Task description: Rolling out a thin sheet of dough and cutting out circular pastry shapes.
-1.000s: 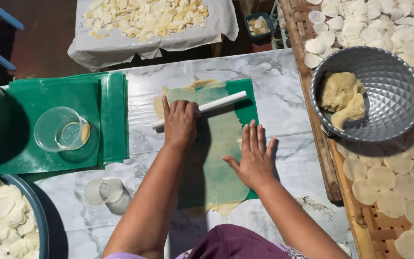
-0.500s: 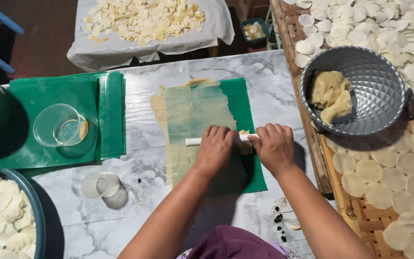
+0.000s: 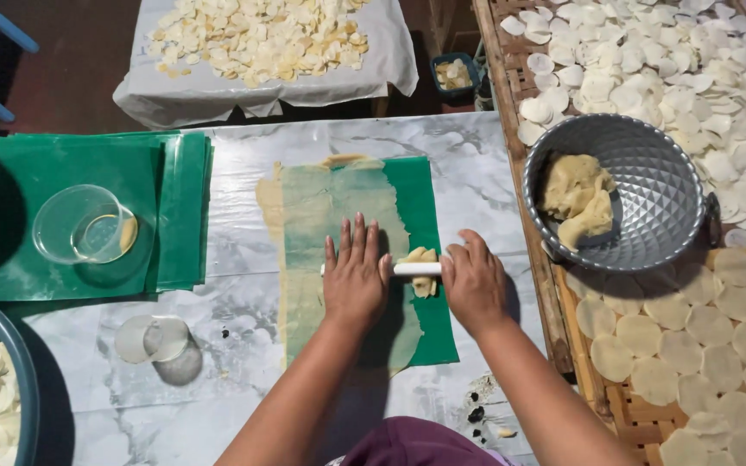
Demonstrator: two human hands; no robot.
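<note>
Marble table point(image 3: 485, 173): left hand point(image 3: 354, 280) hides roller point(image 3: 416, 269) end.

Glossy marble table point(image 3: 243, 259), faceted metal bowl point(image 3: 649, 207)
</note>
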